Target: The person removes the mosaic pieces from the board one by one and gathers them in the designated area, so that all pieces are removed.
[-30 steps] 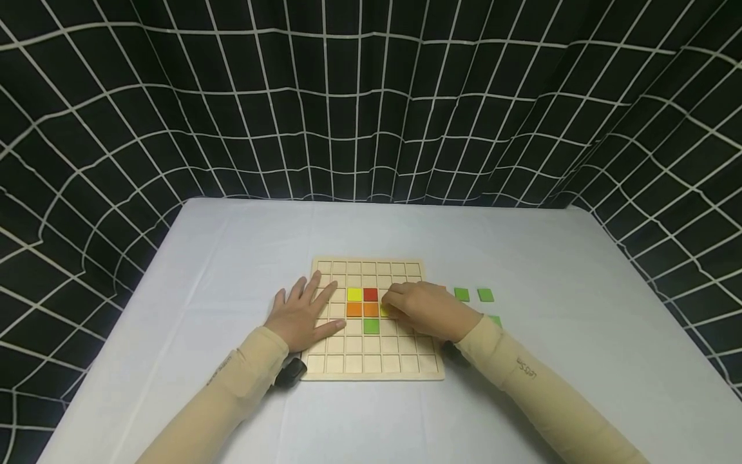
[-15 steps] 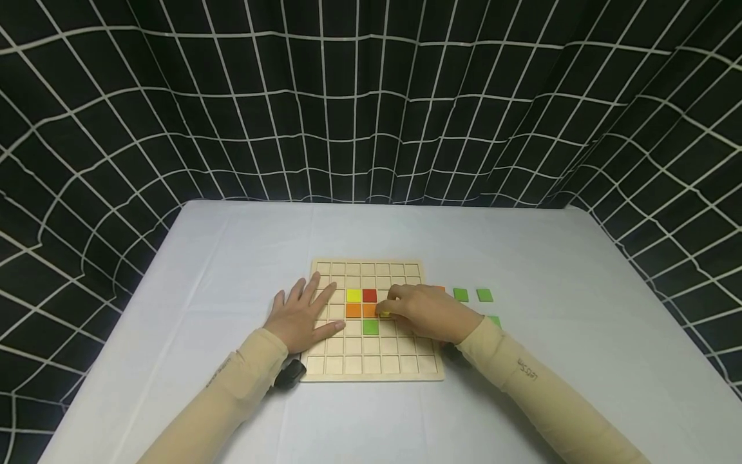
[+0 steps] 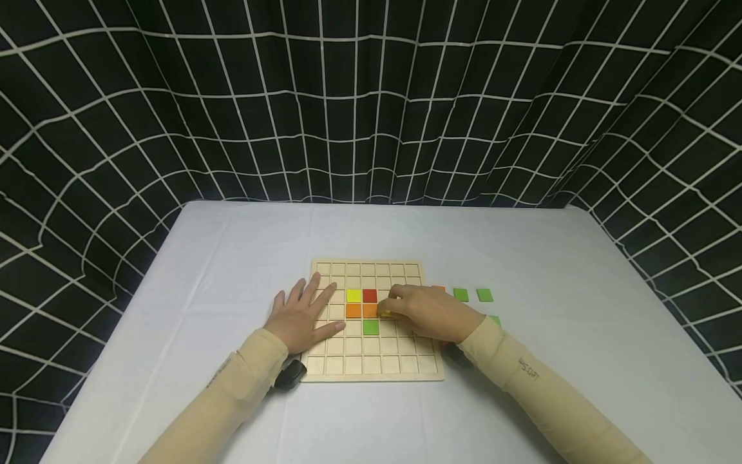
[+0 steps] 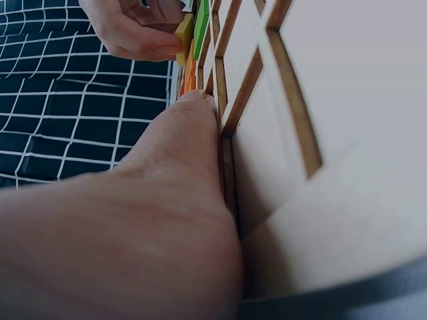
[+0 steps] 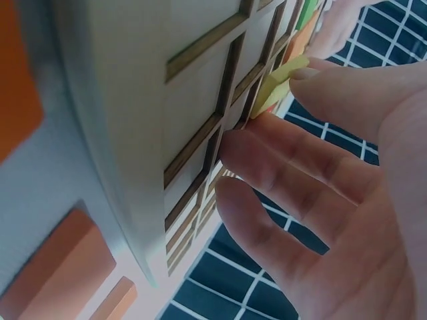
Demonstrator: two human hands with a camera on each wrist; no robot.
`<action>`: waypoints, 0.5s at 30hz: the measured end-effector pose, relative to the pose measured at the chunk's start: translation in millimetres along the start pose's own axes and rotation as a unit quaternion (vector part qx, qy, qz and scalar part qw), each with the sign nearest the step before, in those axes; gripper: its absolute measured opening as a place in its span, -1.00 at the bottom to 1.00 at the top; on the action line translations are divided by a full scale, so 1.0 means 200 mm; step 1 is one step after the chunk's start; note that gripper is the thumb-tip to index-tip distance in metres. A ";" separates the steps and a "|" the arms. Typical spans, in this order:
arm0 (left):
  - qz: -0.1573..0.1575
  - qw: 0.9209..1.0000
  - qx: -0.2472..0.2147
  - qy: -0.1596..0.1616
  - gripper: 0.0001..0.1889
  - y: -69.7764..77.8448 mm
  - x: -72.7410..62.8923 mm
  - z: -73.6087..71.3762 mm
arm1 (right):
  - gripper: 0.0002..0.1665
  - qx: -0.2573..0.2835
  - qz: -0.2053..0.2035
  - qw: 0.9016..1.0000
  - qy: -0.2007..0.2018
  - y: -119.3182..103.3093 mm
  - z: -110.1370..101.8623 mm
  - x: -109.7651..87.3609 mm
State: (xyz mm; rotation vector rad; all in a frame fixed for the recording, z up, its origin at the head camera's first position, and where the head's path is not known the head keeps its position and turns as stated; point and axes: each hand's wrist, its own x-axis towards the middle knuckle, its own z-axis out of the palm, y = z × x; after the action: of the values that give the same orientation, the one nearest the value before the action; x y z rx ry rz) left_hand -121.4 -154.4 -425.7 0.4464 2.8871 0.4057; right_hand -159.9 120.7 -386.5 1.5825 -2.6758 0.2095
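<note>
A wooden grid board lies on the table. My left hand rests flat on its left side, fingers spread. My right hand is over the right half and pinches a yellow tile between thumb and a finger. That tile is tilted at the board's surface, just right of an orange tile. Seated in the grid are another yellow tile, a red tile, a second orange tile and a green tile. The right hand hides some squares.
Loose green tiles lie on the white table right of the board, with an orange tile near its edge. More orange tiles show beside the board in the right wrist view. A black curtain with white grid lines surrounds the table.
The right fingers have shifted slightly left, and the yellow tile stays in their pinch at about the same square. The left hand has kept its place.
</note>
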 end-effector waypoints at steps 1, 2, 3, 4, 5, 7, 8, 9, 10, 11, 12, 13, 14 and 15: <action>0.000 1.000 -0.001 0.000 -0.15 0.00 0.00 0.00 | -0.73 0.006 0.003 1.000 0.001 0.00 0.00 0.00; 0.000 1.000 -0.001 0.001 -0.15 0.00 0.00 0.00 | -0.75 0.011 0.006 1.000 0.004 0.00 0.00 0.00; 0.001 1.000 -0.001 0.002 -0.15 0.00 0.00 0.00 | -0.75 0.015 0.008 1.000 0.005 0.00 0.00 0.00; 0.001 1.000 -0.001 0.002 -0.15 0.00 0.00 0.00 | -0.75 0.016 0.008 1.000 0.007 0.01 0.00 0.00; 0.001 1.000 -0.001 0.002 -0.15 0.00 0.00 0.00 | -0.74 0.013 0.009 1.000 0.008 0.01 0.01 0.00; 0.001 1.000 0.000 0.002 -0.15 0.00 0.00 0.00 | -0.73 0.004 0.008 1.000 0.011 0.01 0.01 0.00; 0.001 1.000 0.000 0.002 -0.15 0.00 0.00 0.00 | -0.72 -0.002 0.006 1.000 0.012 0.01 0.01 0.00; 0.000 1.000 0.001 0.000 -0.15 0.00 0.00 0.00 | -0.72 -0.006 0.003 1.000 0.014 0.01 0.01 0.00; 0.000 1.000 0.001 -0.001 -0.15 0.00 0.00 0.00 | -0.72 -0.008 0.001 1.000 0.015 0.01 0.01 0.00; 0.000 1.000 0.000 -0.002 -0.15 0.00 0.00 -0.01 | -0.72 -0.008 0.000 1.000 0.015 0.01 0.01 0.00; 0.000 1.000 0.000 -0.004 -0.15 0.01 0.00 -0.01 | -0.73 -0.008 0.000 1.000 0.015 0.01 0.00 0.00; -0.001 1.000 -0.001 -0.006 -0.15 0.01 0.00 -0.01 | -0.72 -0.009 0.004 1.000 0.014 0.01 0.00 0.00; -0.001 1.000 -0.001 -0.008 -0.15 0.01 0.00 -0.01 | -0.72 -0.007 0.009 1.000 0.013 0.01 0.00 0.00; -0.001 1.000 0.000 -0.010 -0.15 0.01 0.00 -0.01 | -0.71 -0.004 0.017 1.000 0.010 0.01 0.00 0.00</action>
State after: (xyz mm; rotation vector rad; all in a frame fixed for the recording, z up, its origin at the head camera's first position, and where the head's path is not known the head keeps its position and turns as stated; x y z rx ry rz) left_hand -121.5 -153.2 -422.4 0.4449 2.8690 0.3989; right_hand -161.3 122.4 -386.1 1.5245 -2.6869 0.2143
